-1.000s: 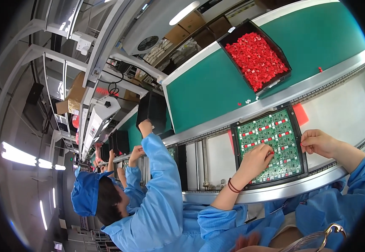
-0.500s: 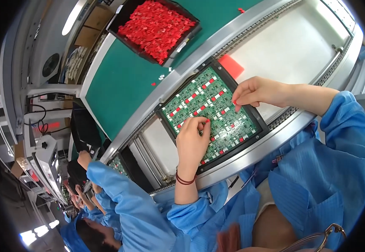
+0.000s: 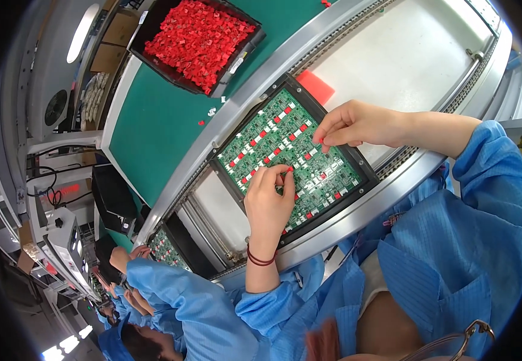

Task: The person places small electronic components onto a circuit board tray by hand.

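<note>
A green circuit board panel (image 3: 330,188) sits in a black frame (image 3: 364,174) on the conveyor, dotted with red and white connectors. Over its middle, my left hand (image 3: 270,195) pinches a small red plastic piece (image 3: 290,169) between thumb and forefinger. My right hand (image 3: 357,125) hovers at the frame's right side, its fingertips closed on another small red piece (image 3: 322,141). Whether either piece touches the board I cannot tell. A flat red block (image 3: 315,88) lies on the conveyor just beyond the frame.
A black bin (image 3: 234,65) heaped with red pieces stands on the green mat (image 3: 153,120) beyond the metal rail. A few loose white and red bits lie near the rail. To the left, a co-worker's blue sleeve (image 3: 183,286) reaches toward another board (image 3: 168,249) on the line.
The whole view has shifted slightly, moving the bin and board left and up. Both hands keep their pinches over the board. The co-worker's hands have moved near the other board.
</note>
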`<act>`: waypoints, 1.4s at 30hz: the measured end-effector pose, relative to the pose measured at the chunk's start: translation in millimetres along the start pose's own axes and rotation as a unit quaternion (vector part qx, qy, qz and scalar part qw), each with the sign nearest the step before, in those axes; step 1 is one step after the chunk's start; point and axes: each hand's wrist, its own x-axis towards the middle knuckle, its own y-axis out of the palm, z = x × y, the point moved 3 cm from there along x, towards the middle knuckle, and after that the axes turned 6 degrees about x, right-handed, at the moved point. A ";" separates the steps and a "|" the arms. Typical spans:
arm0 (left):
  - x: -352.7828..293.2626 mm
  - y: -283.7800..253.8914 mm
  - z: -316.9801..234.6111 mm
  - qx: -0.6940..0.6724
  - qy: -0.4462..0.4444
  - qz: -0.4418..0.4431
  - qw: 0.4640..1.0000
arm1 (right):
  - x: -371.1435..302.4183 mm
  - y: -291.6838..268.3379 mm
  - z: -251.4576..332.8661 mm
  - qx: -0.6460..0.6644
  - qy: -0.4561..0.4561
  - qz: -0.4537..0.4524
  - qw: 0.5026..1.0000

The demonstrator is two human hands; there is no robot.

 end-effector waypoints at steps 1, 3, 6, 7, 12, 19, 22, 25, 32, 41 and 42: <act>-0.2 -0.1 0.0 0.003 0.002 -0.003 1.000 | 1.0 0.4 -0.6 0.001 0.002 -0.001 1.000; -1.0 -1.0 0.5 0.005 -0.007 0.001 1.000 | 2.7 0.8 -1.5 0.007 -0.001 0.006 1.000; -2.1 -2.8 2.8 0.002 -0.025 -0.001 1.000 | 1.3 0.7 0.1 0.007 0.008 0.001 1.000; -2.4 -3.9 3.9 -0.003 -0.034 -0.006 0.999 | 1.3 1.2 0.7 0.007 0.009 0.000 1.000; 0.2 -4.7 1.2 0.010 -0.026 -0.009 1.000 | 3.3 0.1 -2.3 0.000 0.012 -0.013 1.000; -6.0 -0.8 -5.7 0.014 0.008 0.028 0.999 | 4.3 0.6 -1.8 -0.005 0.008 -0.015 1.000; -4.5 3.5 -4.0 0.007 -0.022 0.019 1.000 | 4.9 3.0 -2.8 -0.013 -0.009 -0.016 1.000; -2.6 4.8 -6.5 0.008 -0.022 -0.006 1.000 | 4.3 2.2 -3.1 -0.005 -0.012 -0.020 1.000; -3.1 3.4 -6.0 0.043 -0.010 -0.056 0.997 | 3.3 3.8 0.2 -0.010 -0.040 -0.007 0.999; -4.9 4.4 -8.3 0.044 -0.009 -0.042 0.998 | 1.9 4.1 -1.0 -0.023 -0.049 -0.016 0.998; -4.6 8.3 -8.0 0.042 0.004 -0.040 0.998 | 2.7 4.6 -1.1 -0.030 -0.053 -0.021 0.998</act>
